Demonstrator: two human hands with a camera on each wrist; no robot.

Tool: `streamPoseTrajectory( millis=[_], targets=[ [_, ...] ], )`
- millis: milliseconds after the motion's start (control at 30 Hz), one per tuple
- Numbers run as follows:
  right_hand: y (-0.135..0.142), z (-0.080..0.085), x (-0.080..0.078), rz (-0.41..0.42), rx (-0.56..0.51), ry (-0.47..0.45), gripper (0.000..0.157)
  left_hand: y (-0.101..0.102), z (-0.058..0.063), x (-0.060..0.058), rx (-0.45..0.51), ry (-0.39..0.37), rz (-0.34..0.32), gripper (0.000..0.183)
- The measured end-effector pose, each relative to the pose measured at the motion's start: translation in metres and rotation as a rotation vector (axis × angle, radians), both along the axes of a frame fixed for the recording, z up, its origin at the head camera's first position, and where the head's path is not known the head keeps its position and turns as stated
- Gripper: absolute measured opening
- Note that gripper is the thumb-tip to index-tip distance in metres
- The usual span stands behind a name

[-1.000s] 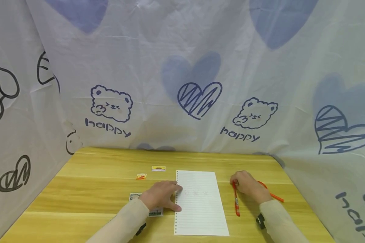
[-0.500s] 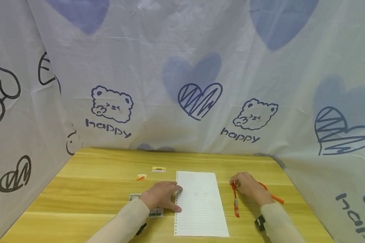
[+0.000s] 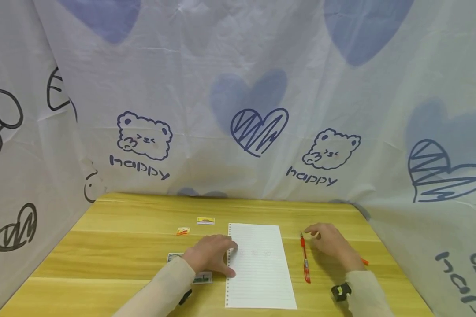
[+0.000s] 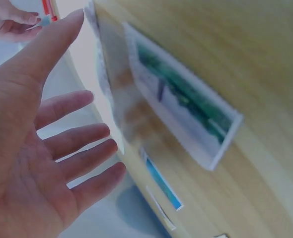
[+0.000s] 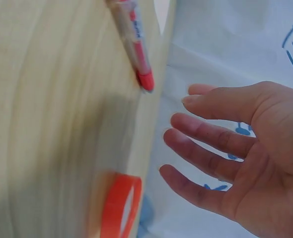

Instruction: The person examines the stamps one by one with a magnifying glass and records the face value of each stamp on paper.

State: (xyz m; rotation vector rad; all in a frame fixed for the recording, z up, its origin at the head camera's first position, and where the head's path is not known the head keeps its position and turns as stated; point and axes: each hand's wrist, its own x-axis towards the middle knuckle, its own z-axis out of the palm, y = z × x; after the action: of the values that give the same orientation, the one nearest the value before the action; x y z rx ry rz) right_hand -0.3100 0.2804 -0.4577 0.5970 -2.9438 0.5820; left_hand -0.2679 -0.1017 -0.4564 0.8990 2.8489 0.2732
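A sheet of lined paper (image 3: pixel 262 281) with punched holes lies on the wooden table, bearing faint reddish marks. At its left edge rests my left hand (image 3: pixel 212 254), fingers spread, thumb and fingertips on the margin. Right of the sheet lies a red pen (image 3: pixel 306 259), its tip pointing away from me. My right hand (image 3: pixel 330 241) hovers just beside that tip, its fingers loosely bent and apart from the pen; the right wrist view shows nothing in its palm. An orange band-like thing (image 5: pixel 117 208) sits near this hand, mostly hidden behind it in the head view.
Beyond the left hand lie a yellow stamp (image 3: pixel 205 220) and an orange stamp (image 3: pixel 183 231). A green landscape stamp (image 4: pixel 181 101) and another stamp (image 3: pixel 174 256) are partly covered by the left hand. A printed cloth (image 3: pixel 222 88) hangs behind the table.
The right hand has let go of the pen's far end and moved slightly right, baring the tip and covering more of the orange thing. My left hand stays on the paper's edge.
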Motion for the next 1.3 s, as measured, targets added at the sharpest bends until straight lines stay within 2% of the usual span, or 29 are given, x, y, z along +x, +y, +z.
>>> streamPoseTrajectory(
  millis=[200,467,633,800,967,1167,1300],
  targets=[
    [0.010,0.006,0.006,-0.021,-0.004,-0.014,0.026,-0.014,0.008,0.001,0.069,0.021,0.019,0.072],
    [0.028,0.011,0.013,-0.040,-0.011,-0.009,0.022,-0.050,0.015,-0.003,0.137,0.015,0.110,0.067],
    [0.040,0.011,0.016,-0.048,-0.023,0.007,0.025,-0.071,0.015,-0.001,0.135,0.038,0.131,0.065],
    [0.052,0.012,0.019,-0.048,-0.034,0.013,0.018,-0.089,0.013,0.006,0.169,0.039,0.174,0.061],
    [0.063,0.011,0.021,-0.065,-0.040,0.007,0.016,-0.104,0.011,0.013,0.193,0.053,0.179,0.056],
    [0.073,0.006,0.024,-0.098,-0.056,-0.003,0.018,-0.118,0.009,0.019,0.230,0.021,0.198,0.050],
    [0.078,0.004,0.025,-0.092,-0.068,0.017,0.018,-0.127,0.007,0.021,0.249,0.013,0.207,0.047]
  ],
)
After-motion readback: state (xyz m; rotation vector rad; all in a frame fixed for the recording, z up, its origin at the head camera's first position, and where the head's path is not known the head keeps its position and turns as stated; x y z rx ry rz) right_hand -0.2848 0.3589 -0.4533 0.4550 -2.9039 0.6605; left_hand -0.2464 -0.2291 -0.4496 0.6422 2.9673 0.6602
